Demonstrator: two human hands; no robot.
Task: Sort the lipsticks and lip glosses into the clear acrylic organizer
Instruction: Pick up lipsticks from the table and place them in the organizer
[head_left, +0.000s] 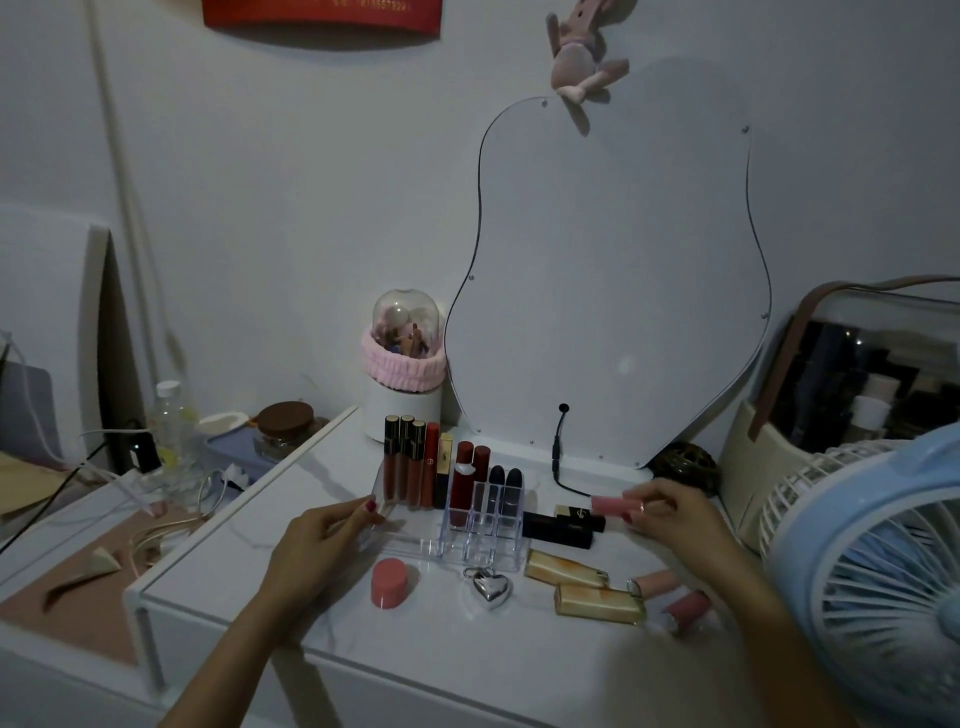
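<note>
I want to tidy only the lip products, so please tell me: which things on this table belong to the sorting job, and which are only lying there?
Belong to the job:
clear organizer
pink tube in right hand
black lipsticks
gold tubes

Only lying there:
heart keychain
pink jar
fan
mirror

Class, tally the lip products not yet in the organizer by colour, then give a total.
Pink tubes: 3
Gold tubes: 2
Black tubes: 2
Total: 7
</note>
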